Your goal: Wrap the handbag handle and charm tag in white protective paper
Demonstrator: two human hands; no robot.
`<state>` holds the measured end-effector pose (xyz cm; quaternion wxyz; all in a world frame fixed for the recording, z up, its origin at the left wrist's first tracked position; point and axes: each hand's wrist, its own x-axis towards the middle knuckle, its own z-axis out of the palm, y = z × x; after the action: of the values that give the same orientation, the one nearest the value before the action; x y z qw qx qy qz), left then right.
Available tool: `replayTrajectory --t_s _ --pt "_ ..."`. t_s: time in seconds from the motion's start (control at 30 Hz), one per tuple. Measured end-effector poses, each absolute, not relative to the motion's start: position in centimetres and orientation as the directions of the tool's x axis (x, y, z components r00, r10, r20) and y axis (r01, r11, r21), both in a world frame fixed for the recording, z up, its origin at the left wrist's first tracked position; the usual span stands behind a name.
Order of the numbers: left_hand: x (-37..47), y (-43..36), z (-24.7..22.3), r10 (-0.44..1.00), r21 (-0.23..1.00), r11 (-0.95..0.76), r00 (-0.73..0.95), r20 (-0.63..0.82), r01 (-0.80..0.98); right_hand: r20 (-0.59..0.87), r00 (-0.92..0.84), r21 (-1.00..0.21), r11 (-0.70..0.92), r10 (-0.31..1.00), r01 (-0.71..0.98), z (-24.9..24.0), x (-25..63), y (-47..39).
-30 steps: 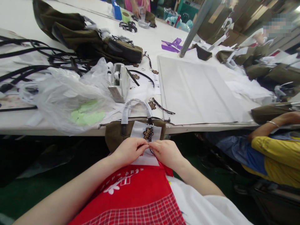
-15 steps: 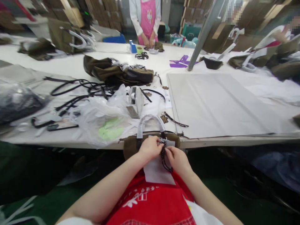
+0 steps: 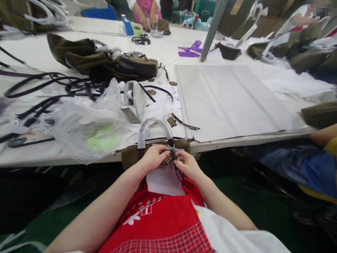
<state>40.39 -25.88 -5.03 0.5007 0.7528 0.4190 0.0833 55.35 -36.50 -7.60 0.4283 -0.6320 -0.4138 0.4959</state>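
An olive handbag (image 3: 131,156) with a wrapped handle (image 3: 155,121) hangs at the table's front edge, against my red apron. At its metal ring my left hand (image 3: 154,157) pinches a leopard-print charm (image 3: 167,159). Just to the right, my right hand (image 3: 187,164) is closed on the black speckled cord (image 3: 178,173) of that charm, whose loose ends dangle below. A pale sheet (image 3: 163,180) lies under both hands over the bag's front. Another leopard-print charm (image 3: 171,122) with a cord rests on the table beyond the bag.
Crumpled clear plastic (image 3: 79,123), black straps (image 3: 50,102) and a tape dispenser (image 3: 133,102) lie left. Further back are an olive bag (image 3: 105,65) and a metal post (image 3: 213,31). A large pale board (image 3: 237,102) covers the right. Other people work across the table and at right.
The view has shifted right and down. The leopard-print charm now shows between my hands, where mostly cord showed before. A person's arm and blue clothing have come into view at the right.
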Motion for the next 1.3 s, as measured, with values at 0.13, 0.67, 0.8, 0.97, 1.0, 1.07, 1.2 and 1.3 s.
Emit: replayTrajectory --t_s 0.13,0.67,0.8,0.97,1.0,1.07,1.2,1.3 --pt "39.1 -26.3 -5.3 0.736 0.903 -0.018 0.617 -0.279 0.430 -0.277 0.119 -0.959 -0.282 0.953 0.024 -7.4 55.4 -36.9" --pt "40.4 -28.8 -5.9 0.853 0.772 -0.243 0.508 -0.119 0.588 -0.051 0.161 -0.824 -0.133 0.986 0.550 -5.5 56.4 -37.5" --pt "39.6 -28.5 -6.1 0.830 0.790 -0.267 0.548 -0.103 0.552 -0.029 0.188 -0.802 -0.135 0.982 0.582 -4.3 57.7 -37.5" --pt "38.7 -28.7 -6.0 0.800 0.804 -0.281 0.590 -0.105 0.524 0.010 0.109 -0.770 -0.062 0.994 0.634 -3.1 57.8 -37.8" --pt "38.5 -28.8 -6.0 0.797 0.809 -0.282 0.595 -0.102 0.516 0.004 0.073 -0.757 -0.045 0.997 0.652 -3.0 57.6 -37.9" --pt "38.1 -29.1 -5.9 0.794 0.819 -0.282 0.601 -0.094 0.500 0.003 0.029 -0.730 -0.018 1.000 0.684 -2.7 57.3 -38.1" --pt "37.6 -29.4 -5.9 0.789 0.829 -0.292 0.610 -0.073 0.476 0.060 0.086 -0.707 -0.019 0.995 0.707 -2.3 56.8 -38.4" --pt "37.4 -29.5 -5.9 0.784 0.832 -0.298 0.618 -0.066 0.467 0.061 0.132 -0.714 -0.049 0.989 0.698 -2.1 56.6 -38.4"
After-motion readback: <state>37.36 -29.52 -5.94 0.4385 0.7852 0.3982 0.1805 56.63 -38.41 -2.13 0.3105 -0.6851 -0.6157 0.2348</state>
